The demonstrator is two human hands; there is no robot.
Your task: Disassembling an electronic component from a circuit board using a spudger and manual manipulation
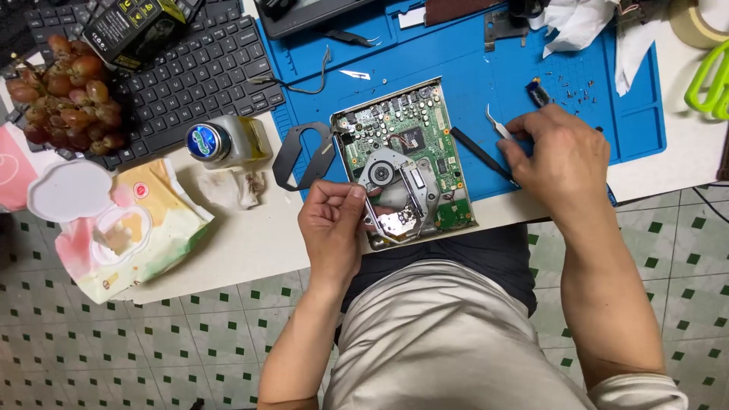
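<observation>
Single head-worn view, looking steeply down, close over the desk edge (250,250), lap and tiled floor (152,342)

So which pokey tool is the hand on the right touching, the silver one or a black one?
The silver tweezers with the curved tip, on the blue mat. The right hand pinches them. The black tweezers lie far up, beside nobody's fingers.

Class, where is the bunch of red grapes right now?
In the head view, the bunch of red grapes sits far left, on the black keyboard's left end.
</observation>
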